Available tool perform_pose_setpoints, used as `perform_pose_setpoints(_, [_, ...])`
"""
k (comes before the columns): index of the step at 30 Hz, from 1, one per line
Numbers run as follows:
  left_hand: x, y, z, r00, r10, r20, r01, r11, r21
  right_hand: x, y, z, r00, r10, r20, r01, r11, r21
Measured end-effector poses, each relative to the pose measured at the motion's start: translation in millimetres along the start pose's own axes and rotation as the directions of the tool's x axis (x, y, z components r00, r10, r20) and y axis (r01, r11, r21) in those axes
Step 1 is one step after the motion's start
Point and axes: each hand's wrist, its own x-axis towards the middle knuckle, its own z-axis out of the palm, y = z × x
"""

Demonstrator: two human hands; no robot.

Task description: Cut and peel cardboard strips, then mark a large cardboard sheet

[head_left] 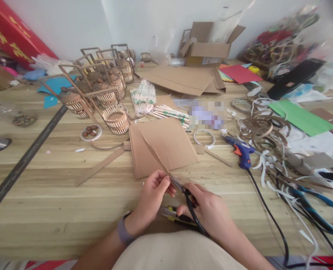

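My left hand (155, 191) pinches the near end of a thin cardboard strip (155, 152), which slants away to the upper left. In my right hand (208, 206) is a pair of black-handled scissors (193, 213), fingers closed round the handles. The scissor blades (177, 183) meet the strip's end right beside my left fingertips. Behind the hands a square cardboard sheet (180, 146) lies flat, with the strip passing above it. Under my right hand a yellow and black utility knife (170, 213) rests on the table, partly covered.
Small lidded baskets (107, 95) with tall handles stand at back left, near an open basket (115, 120). A blue glue gun (242, 150) lies to the right, its cord running forward. Beyond it are coiled strips (267, 131) and pliers (309, 206). A cardboard box (208, 52) stands behind.
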Motion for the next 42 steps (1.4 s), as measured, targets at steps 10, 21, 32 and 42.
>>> perform_pose_setpoints(10, [-2.7,2.7,2.1,1.0,-0.018,0.005,0.018,0.999,0.049,2.2,2.6,3.9,0.993,-0.088,-0.079,0.082,0.993,-0.084])
perform_pose_setpoints(21, [-3.6,0.4,3.9,0.999,-0.042,0.033,0.04,0.996,0.077,8.6,2.9,5.4,0.973,-0.176,-0.15,0.17,0.984,-0.053])
perform_pose_setpoints(32, [-3.2,2.2,2.4,0.999,0.002,-0.042,0.001,0.997,0.074,3.5,1.5,6.8,0.981,-0.162,-0.107,0.157,0.986,-0.047])
perform_pose_setpoints(42, [-4.6,-3.9,1.6,0.999,-0.002,-0.046,0.006,0.996,0.09,3.8,3.1,4.8,0.984,-0.161,-0.077,0.161,0.987,-0.009])
